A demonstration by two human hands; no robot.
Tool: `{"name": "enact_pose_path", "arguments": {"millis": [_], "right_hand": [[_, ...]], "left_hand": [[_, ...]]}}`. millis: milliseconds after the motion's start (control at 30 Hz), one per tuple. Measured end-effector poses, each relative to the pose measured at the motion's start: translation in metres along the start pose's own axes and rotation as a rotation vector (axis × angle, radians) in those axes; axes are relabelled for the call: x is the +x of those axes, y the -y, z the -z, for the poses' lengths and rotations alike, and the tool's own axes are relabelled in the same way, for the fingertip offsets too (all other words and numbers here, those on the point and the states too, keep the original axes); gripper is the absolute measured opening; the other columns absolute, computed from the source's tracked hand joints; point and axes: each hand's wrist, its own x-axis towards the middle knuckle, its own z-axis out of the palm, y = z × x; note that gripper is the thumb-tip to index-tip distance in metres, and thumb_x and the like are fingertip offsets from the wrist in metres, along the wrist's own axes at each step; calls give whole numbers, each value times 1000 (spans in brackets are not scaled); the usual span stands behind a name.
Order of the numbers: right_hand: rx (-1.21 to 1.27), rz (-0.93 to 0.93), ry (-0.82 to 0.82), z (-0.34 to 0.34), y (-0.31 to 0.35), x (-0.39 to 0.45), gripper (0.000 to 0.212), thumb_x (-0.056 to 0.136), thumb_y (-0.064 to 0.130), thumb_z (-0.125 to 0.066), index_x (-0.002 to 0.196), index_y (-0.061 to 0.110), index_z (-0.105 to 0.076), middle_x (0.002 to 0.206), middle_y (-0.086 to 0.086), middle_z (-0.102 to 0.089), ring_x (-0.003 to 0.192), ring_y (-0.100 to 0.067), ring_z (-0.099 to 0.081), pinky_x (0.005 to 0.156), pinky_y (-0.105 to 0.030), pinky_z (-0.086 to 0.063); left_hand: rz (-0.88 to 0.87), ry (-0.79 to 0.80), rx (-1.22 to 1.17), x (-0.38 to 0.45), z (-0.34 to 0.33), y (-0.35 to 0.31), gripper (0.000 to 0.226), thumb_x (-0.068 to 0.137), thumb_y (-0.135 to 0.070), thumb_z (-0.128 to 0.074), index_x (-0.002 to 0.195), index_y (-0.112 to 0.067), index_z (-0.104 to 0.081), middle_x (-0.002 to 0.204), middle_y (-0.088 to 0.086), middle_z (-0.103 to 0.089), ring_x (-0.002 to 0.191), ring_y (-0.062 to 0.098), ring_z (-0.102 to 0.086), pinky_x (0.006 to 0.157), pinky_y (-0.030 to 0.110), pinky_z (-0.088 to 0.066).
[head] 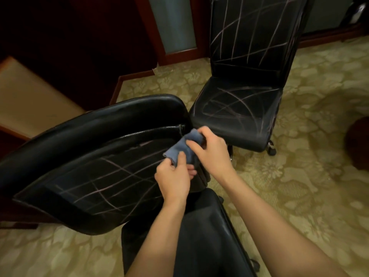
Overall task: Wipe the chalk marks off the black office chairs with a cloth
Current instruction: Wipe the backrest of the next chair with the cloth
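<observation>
both hands, left hand (173, 179) and right hand (211, 151), pinch the cloth (182, 147) over the near chair (95, 166); its lower fold seems hidden behind their fingers.

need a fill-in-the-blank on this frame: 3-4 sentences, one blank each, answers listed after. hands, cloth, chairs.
1. Both the left hand and the right hand hold a blue ____.
2. The near chair, by the hands, has chalk lines on its ____.
3. The far chair stands upright and bears chalk lines on its backrest and its ____.
4. The floor is covered by a patterned ____.

Missing words: cloth; backrest; seat; carpet
</observation>
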Motion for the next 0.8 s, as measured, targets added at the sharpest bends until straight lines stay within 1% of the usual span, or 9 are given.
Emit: {"name": "enact_pose_path", "arguments": {"millis": [100,167,267,367,467,533,667,733,800], "right_hand": [[-55,154,-48,-2,28,19,14,91,26,-65,102,20,-58,91,5,-64,85,-14,-62,77,-43,-54],[-81,192,-78,-7,31,24,13,91,24,-63,101,18,-58,92,4,-62,84,-14,-61,76,-44,-53],[-63,199,-60,-13,20,21,13,92,22,-62,102,17,-56,95,3,-61,87,-13,-61,77,-43,-54],[-118,165,18,-15,7,11,15,91,23,-62,103,21,-53,99,3,-61,92,-15,-61,78,-46,-53],[-176,95,75,-14,-3,2,16,91,24,-62,103,21,-53,101,2,-63,95,-19,-63,80,-47,-53],[-228,99,82,-9,0,5,16,91,25,-63,104,22,-54,101,3,-64,95,-19,-63,81,-46,-53],[-236,196,13,3,21,24,16,91,28,-64,104,22,-57,96,5,-64,89,-15,-62,77,-41,-53],[-254,213,18,3,27,29,17,92,30,-62,105,22,-55,98,5,-64,90,-15,-62,78,-40,-53],[-302,224,48,0,25,29,18,93,30,-62,106,23,-52,100,5,-62,90,-15,-62,78,-39,-53]], "left_hand": [[-47,-75,-101,8,2,-21,24,99,-29,-60,80,-16,-66,67,4,-73,61,17,-73,62,35,-60],[-65,-72,-99,12,1,-28,23,99,-30,-60,81,-18,-67,68,2,-73,62,14,-73,64,34,-60],[-14,-72,-48,18,-2,-20,23,99,-31,-60,80,-19,-68,67,0,-73,63,12,-73,68,37,-62],[36,-54,0,22,-2,-8,21,96,-32,-63,84,-19,-72,73,0,-74,69,15,-74,72,41,-62],[69,2,26,15,-2,-1,18,97,-25,-63,86,-13,-72,71,2,-73,60,12,-72,64,33,-62],[28,-3,1,12,-2,-2,16,98,-24,-63,88,-14,-72,72,2,-73,61,10,-72,64,30,-62],[-91,-62,-71,18,-5,-17,14,97,-28,-62,91,-21,-72,78,0,-74,72,11,-73,73,38,-63],[-110,-76,-101,20,-7,-19,13,97,-30,-61,94,-24,-72,81,-1,-75,76,13,-73,76,40,-62],[-83,-74,-98,21,-8,-14,13,97,-31,-61,95,-24,-72,83,-1,-74,78,14,-73,77,41,-62]]}}
